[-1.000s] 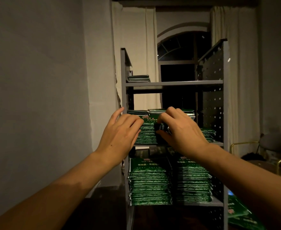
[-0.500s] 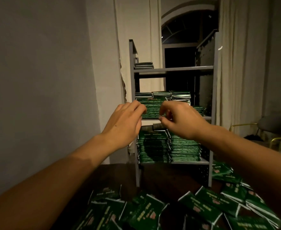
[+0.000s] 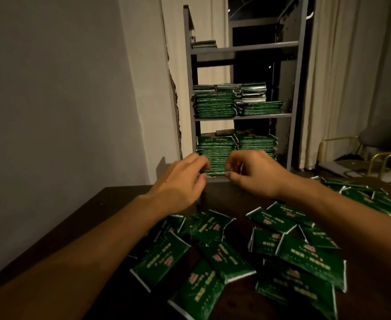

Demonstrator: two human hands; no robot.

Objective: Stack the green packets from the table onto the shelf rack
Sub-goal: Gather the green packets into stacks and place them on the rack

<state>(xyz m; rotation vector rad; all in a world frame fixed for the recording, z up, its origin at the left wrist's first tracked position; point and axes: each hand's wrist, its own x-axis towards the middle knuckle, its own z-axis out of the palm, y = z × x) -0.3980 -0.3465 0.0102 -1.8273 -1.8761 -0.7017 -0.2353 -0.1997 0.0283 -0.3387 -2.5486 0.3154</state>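
cream curtains (image 3: 342, 84), dark window (image 3: 252, 65), brass-framed chair (image 3: 361, 155), grey wall (image 3: 51, 100)

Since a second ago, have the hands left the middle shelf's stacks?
Yes. Both hands have dropped beside the shelf rack, from its middle shelf to the bottom stacks.

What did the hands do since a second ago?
Both hands drew back and down from the middle-shelf stacks; the left hand and right hand now hover empty, fingers curled, above the table. The shelf rack and its stacks stayed put.
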